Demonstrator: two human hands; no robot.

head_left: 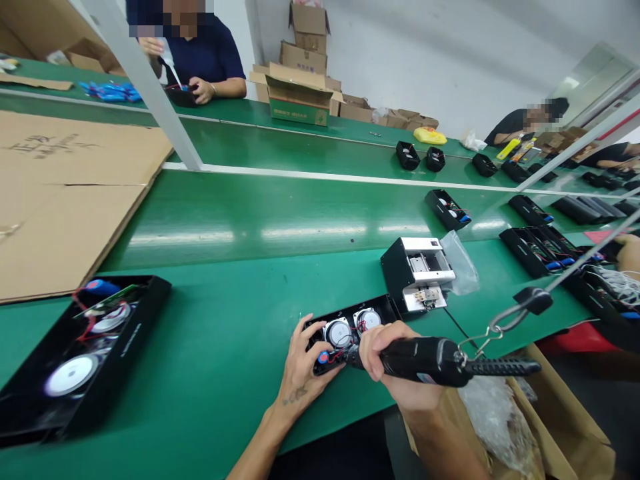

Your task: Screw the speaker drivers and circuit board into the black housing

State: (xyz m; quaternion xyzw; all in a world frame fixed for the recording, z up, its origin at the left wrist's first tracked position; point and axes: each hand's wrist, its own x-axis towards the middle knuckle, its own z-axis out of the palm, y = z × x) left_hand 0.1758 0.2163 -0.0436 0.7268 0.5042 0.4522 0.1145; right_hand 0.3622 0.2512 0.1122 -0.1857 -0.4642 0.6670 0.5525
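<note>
My right hand (pixel 407 383) is wrapped round a black electric screwdriver (pixel 425 360), which hangs by a hook and cord at its rear end. The screwdriver's tip points left into an open black speaker box (pixel 390 308) on the green bench. My left hand (pixel 303 360) grips the left end of this box, thumb at the near side and fingers over the far side. Two round speaker drivers (pixel 338 332), red wires and a blue cylindrical battery (pixel 324 357) lie inside. The exact spot under the screwdriver's tip is hidden by my right hand and the box wall.
A screw feeder (pixel 420 273) stands behind the box, a clear bag (pixel 459 263) beside it. Another open speaker box (pixel 100 347) lies at left, near flat cardboard (pixel 75 193). More boxes (pixel 447 209) sit on the conveyor. A co-worker (pixel 200 60) works across the line.
</note>
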